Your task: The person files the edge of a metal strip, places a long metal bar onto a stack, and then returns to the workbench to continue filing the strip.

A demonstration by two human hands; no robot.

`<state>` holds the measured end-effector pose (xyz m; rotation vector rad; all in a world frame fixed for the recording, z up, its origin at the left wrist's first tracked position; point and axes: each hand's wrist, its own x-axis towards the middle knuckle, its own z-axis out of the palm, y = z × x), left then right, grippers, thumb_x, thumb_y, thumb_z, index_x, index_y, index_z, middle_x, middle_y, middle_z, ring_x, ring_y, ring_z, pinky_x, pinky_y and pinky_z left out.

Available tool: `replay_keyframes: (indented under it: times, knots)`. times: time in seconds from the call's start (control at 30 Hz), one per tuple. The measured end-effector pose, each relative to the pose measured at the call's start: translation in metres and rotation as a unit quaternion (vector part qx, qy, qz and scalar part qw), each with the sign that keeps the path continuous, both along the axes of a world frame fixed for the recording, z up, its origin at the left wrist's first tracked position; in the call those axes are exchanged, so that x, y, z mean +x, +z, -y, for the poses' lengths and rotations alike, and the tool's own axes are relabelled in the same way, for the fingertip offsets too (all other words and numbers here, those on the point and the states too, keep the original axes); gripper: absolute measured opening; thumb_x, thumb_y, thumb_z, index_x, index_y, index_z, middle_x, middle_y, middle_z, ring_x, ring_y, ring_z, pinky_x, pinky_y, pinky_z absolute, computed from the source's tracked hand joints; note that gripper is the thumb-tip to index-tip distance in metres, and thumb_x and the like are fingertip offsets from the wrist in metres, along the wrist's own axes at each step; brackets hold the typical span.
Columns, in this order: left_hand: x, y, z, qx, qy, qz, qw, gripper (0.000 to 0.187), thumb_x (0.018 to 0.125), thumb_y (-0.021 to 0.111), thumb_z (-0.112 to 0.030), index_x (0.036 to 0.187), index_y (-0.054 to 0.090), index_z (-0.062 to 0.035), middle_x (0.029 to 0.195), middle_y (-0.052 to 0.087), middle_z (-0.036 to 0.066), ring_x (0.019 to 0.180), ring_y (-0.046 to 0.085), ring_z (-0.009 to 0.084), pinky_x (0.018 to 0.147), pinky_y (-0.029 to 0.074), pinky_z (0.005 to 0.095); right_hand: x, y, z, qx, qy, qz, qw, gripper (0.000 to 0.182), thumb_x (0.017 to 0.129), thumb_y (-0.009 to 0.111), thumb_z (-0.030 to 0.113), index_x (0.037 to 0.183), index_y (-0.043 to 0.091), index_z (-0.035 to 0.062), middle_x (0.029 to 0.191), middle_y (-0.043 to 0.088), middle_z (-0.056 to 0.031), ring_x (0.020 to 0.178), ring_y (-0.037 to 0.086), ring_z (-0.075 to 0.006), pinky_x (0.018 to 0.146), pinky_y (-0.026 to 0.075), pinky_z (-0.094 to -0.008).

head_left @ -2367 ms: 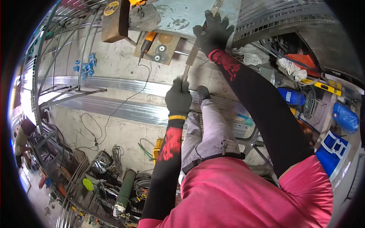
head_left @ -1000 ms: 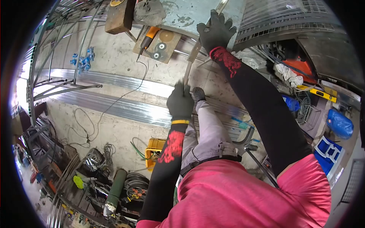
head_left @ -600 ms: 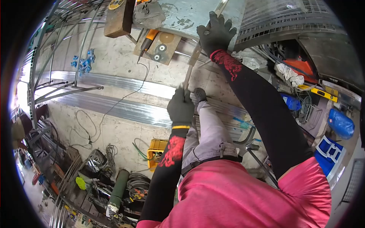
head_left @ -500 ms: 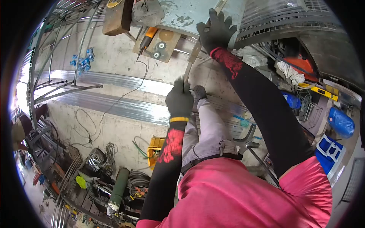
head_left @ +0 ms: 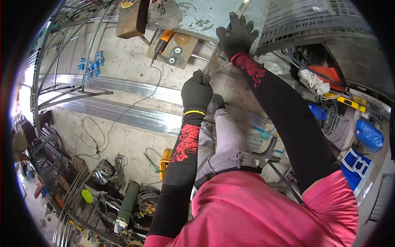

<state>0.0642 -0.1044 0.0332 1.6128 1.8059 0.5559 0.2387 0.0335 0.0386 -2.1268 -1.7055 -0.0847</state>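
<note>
A long, narrow metal strip [head_left: 213,59] runs from the grey work table [head_left: 197,12] out past its front edge. My gloved left hand [head_left: 196,92] is closed around the near end of this strip; the fingers hide exactly how it is gripped. Farther up, my gloved right hand [head_left: 238,36] lies spread over the strip at the table edge, fingers apart and pressing from above. Left of my right hand, an orange-handled corded power tool [head_left: 163,39] rests on a board [head_left: 181,51] with round discs, below table level.
Long shiny metal profiles [head_left: 123,111] lie across the floor, with a power cord trailing over it. A metal frame rack [head_left: 61,78] stands left. A green gas cylinder [head_left: 128,201] and coiled hoses lie lower left. A yellow spirit level [head_left: 347,101] is at right.
My left hand has moved up along the strip, toward the table. My right hand stays spread on the strip, with the view shifted slightly.
</note>
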Motion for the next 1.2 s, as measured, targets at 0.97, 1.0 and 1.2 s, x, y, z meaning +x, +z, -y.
replay_keyframes:
  times: [0.97,1.0,1.2]
  knots:
    - [-0.010,0.001,0.028,0.054,0.048,-0.058,0.996,0.032,0.102,0.065,-0.034,0.121,0.074,-0.0101,0.095,0.076,0.019,0.087,0.074,0.0415,0.073,0.057,0.0517,0.006,-0.004,0.004,0.057,0.048,-0.028,0.997,0.080,0.092,0.066,0.058,0.155,0.052,0.0108,0.149,0.055,-0.0258,0.140,0.044,-0.0541,0.116,0.024,-0.0703]
    - [-0.013,-0.009,0.040,0.085,0.059,-0.012,0.995,0.033,0.102,0.065,-0.033,0.120,0.074,-0.0074,0.089,0.075,0.020,0.082,0.074,0.0420,0.070,0.057,0.0514,0.001,0.008,0.007,0.002,0.036,-0.043,0.998,0.083,0.091,0.066,0.062,0.155,0.053,0.0111,0.148,0.056,-0.0234,0.141,0.044,-0.0551,0.116,0.023,-0.0716]
    - [-0.027,-0.009,0.080,0.038,0.074,-0.007,0.997,0.029,0.101,0.067,-0.029,0.116,0.074,-0.0060,0.082,0.073,0.018,0.075,0.073,0.0396,0.065,0.056,0.0484,-0.001,-0.010,0.000,0.064,0.033,0.026,0.997,0.085,0.087,0.067,0.062,0.154,0.053,0.0116,0.146,0.058,-0.0179,0.141,0.042,-0.0582,0.116,0.022,-0.0761]
